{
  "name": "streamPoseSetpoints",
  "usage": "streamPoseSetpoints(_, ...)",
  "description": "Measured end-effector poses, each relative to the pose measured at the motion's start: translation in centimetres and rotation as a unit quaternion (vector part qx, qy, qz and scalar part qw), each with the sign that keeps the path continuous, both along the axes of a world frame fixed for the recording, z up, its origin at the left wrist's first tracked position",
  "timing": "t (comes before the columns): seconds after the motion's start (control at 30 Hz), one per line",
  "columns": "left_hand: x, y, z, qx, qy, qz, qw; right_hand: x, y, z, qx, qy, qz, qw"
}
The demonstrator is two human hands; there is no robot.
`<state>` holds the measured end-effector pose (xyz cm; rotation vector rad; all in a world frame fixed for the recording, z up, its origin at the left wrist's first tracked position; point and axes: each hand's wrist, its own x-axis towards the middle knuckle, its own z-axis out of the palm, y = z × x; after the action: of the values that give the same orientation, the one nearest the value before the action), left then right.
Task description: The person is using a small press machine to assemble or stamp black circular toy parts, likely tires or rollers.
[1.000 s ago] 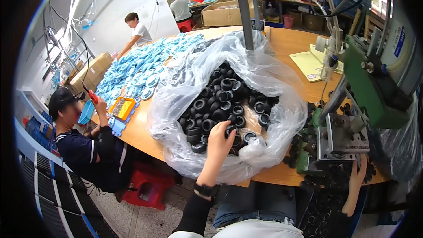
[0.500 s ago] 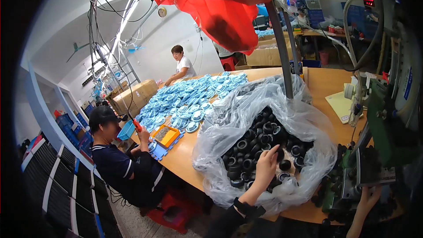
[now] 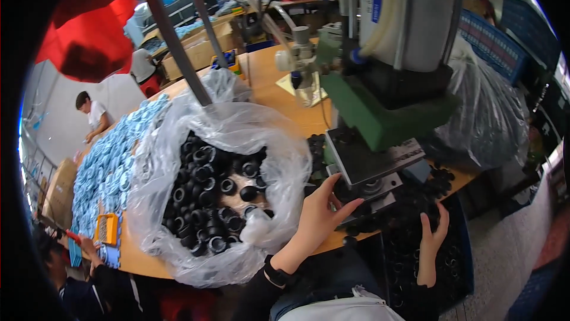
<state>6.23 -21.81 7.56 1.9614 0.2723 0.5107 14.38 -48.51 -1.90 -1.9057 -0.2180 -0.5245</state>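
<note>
Where the wooden table ends at its near edge, left hand raised above that edge, fingers spread and released, grasping nothing, just beside the clear plastic bag and close under the metal plate of the green press machine. Right hand lower, past the table edge, fingers open and laid against the black parts in the dark crate; nothing clasped. Little free room between bag and press; open floor only at far right.

Clear plastic bag slumped open on the table, filled with black ring-shaped parts. More loose black parts heaped beside the press base. Second large bag behind the press, contents unclear. Blue pieces spread along the table's left side, near two other persons. Cardboard boxes at the far end.
</note>
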Motion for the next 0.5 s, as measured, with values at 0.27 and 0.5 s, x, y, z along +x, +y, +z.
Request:
streamPoseSetpoints(0.27, 3.9, -3.3, -1.3, 0.206, -0.142, 0.076, 0.965, -4.9, -17.8, -12.5, -0.132, 0.173, -0.232, 0.948)
streamPoseSetpoints(0.5, 4.8, -4.2, -2.0, 0.242, -0.12, 0.1, 0.958, -4.8, -25.7, -22.3, -0.182, 0.375, -0.3, 0.858)
